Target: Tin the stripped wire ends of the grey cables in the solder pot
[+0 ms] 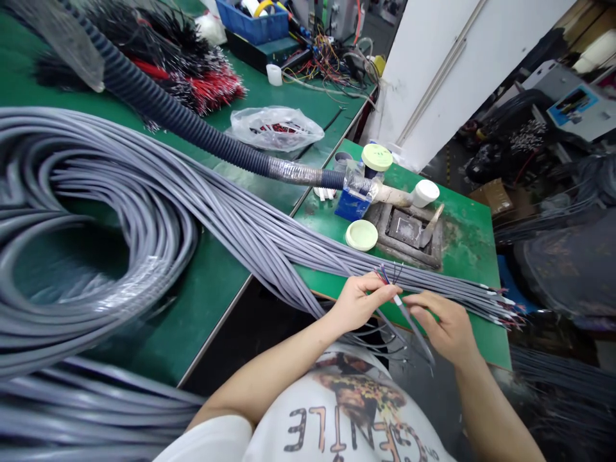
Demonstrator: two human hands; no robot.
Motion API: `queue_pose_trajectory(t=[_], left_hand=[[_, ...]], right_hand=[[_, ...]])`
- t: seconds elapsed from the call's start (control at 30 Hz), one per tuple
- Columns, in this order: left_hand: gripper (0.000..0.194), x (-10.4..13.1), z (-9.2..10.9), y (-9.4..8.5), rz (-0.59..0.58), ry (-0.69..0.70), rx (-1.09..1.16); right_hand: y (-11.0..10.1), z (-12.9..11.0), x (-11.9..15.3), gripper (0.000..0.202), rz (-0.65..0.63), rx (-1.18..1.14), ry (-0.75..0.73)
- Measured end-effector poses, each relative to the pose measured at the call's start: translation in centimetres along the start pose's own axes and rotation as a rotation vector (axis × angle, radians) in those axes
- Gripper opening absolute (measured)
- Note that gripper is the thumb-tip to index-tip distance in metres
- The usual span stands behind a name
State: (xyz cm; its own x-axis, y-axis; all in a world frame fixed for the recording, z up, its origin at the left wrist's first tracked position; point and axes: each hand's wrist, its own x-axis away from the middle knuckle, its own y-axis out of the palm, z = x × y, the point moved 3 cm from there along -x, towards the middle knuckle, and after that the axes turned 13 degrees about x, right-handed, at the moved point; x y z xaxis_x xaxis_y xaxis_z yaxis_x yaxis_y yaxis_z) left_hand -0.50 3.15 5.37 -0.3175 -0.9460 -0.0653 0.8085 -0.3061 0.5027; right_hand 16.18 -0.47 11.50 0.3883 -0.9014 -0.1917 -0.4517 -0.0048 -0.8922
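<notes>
In the head view, my left hand (360,299) pinches the stripped end of a grey cable (414,330) between thumb and fingers. Thin coloured wires (391,276) fan out above the fingertips, and a short white section shows just below them. From there the cable slopes down toward my right hand (447,324). That hand is beside the cable, its thumb and index finger slightly apart and close to the sheath; whether they touch it I cannot tell. Behind both hands a thick bundle of grey cables (274,240) lies across the bench, its stripped ends (507,308) at the right.
Coiled grey cable (158,282) fills the left bench. A ribbed hose (192,125) runs across to a square metal pot (409,228) set in the green bench (469,224). Nearby are a pale green lid (361,235), a white jar (425,192) and a blue box (353,204).
</notes>
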Motion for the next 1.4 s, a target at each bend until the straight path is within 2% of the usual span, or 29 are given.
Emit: queue_pose_trajectory(t=[0.03,0.1,0.17,0.27,0.4,0.5,0.6,0.7,0.93,1.13,1.4], left_hand=[[0.032,0.1,0.0,0.1,-0.003,0.015,-0.019],[0.032,0.1,0.0,0.4,0.005,0.028,-0.036],[0.031,0.2,-0.2,0.5,0.018,0.003,0.003],[0.029,0.2,-0.8,0.6,0.077,-0.086,0.207],[0.024,0.1,-1.4,0.5,0.187,-0.149,0.448],[0.022,0.0,-1.5,0.5,0.226,-0.160,0.508],[0.020,0.0,-1.3,0.8,0.172,-0.164,0.491],[0.020,0.0,-1.0,1.0,0.140,-0.132,0.441],[0.016,0.0,-1.6,0.7,0.263,-0.170,0.560],[0.016,0.1,-1.9,0.6,0.291,-0.151,0.578],[0.016,0.1,-1.8,0.6,0.280,-0.084,0.552]], right_hand=[[0.3,0.0,-0.1,0.016,-0.072,-0.054,0.061],[1.1,-0.2,-0.3,0.027,-0.207,-0.202,0.154],[1.8,-0.2,-0.4,0.033,-0.285,-0.358,0.245],[2.4,-0.1,-0.4,0.032,-0.300,-0.512,0.352],[2.7,-0.1,-0.3,0.031,-0.297,-0.578,0.403],[3.0,-0.1,-0.4,0.030,-0.330,-0.671,0.433],[3.4,-0.2,-0.9,0.028,-0.373,-0.828,0.468],[3.4,-0.5,-1.7,0.026,-0.323,-0.856,0.497],[3.4,-0.8,-2.5,0.015,-0.150,-0.737,0.482],[3.3,-0.8,-2.8,0.011,-0.037,-0.652,0.491],[3.4,-0.5,-3.3,0.012,-0.016,-0.642,0.498]])
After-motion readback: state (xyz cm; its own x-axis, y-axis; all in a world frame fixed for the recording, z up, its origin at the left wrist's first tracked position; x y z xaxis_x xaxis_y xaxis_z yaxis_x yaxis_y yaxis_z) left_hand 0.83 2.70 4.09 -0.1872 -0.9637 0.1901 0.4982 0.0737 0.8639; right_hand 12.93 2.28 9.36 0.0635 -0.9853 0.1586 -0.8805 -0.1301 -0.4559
